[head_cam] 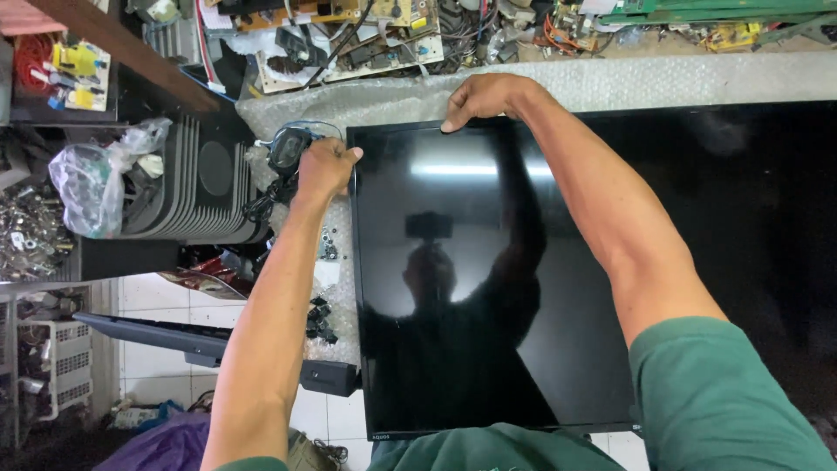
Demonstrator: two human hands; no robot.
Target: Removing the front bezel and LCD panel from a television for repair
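A large flat black screen panel [663,227] lies face up on a bench covered with bubble wrap [663,80]; its glossy face reflects me. My left hand [325,168] grips the panel's left edge near the far corner, thumb on the frame. My right hand [485,98] holds the far edge of the frame close to that same corner, fingers curled over it. Both forearms reach out over the panel.
Small black screws [320,319] lie on the wrap left of the panel. A black ribbed housing [196,187], a clear plastic bag [91,183] and a cable bundle [283,153] sit to the left. Circuit boards [349,35] crowd the far side. A black stand part [187,342] hangs below left.
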